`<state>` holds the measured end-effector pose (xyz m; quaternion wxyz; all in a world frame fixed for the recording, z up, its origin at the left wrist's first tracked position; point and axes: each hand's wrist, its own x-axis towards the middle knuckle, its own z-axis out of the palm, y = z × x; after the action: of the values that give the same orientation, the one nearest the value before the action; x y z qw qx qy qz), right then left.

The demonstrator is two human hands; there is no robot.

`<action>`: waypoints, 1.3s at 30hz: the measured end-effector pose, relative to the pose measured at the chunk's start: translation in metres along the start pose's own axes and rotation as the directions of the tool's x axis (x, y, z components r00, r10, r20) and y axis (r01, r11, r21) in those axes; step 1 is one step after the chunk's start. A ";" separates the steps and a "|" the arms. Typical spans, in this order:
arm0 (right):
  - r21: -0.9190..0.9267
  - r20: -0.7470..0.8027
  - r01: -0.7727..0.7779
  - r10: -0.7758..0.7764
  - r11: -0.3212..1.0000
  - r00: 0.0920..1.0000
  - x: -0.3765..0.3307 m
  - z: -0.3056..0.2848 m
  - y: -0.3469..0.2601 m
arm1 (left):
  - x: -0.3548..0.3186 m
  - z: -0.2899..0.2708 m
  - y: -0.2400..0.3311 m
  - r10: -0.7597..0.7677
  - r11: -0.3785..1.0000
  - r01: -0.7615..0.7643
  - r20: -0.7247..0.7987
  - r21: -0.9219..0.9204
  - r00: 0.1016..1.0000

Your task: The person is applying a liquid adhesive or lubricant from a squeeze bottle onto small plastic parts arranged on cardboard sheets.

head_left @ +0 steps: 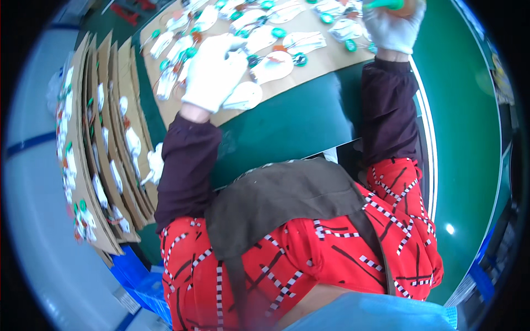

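My left hand [212,74], in a white glove, is over the left part of a cardboard sheet [326,69]. Its fingers look bent together near the white pieces, but glare hides what they hold. At the top right my right hand [395,33], also gloved, is closed round a green object with a narrow tip [385,4]; the frame edge cuts it off, so its kind does not show. Several flat white pieces with green round parts and thin wires lie on the cardboard. One rounded white piece [244,96] lies just below my left hand, another [273,67] to its right.
Cardboard sheets [113,138] stand on edge in a row at the left, bearing similar pieces. The green tabletop [287,121] runs under the cardboard, and a green surface [458,149] extends along the right. A blue crate [146,284] sits at the lower left.
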<state>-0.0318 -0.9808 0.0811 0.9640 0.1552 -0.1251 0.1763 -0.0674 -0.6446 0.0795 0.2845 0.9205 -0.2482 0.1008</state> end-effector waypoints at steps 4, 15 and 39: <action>-0.526 0.261 0.186 -0.050 0.830 0.964 -0.015 -0.052 -0.036 | 0.024 0.007 0.028 0.080 0.996 -0.077 0.091 -0.037 0.993; -0.640 0.173 0.451 -0.456 0.622 0.873 -0.051 -0.041 -0.021 | 0.078 0.076 0.081 0.079 0.779 -0.321 0.423 0.539 0.903; -0.871 0.171 0.356 -0.472 0.338 0.865 -0.046 -0.084 -0.051 | 0.075 0.085 0.054 0.126 0.897 -0.263 0.365 0.356 0.922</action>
<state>-0.0387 -1.0112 -0.0224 0.9185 -0.3491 -0.0996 -0.1567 -0.0272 -0.7613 0.0601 0.0334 0.9326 -0.3589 0.0206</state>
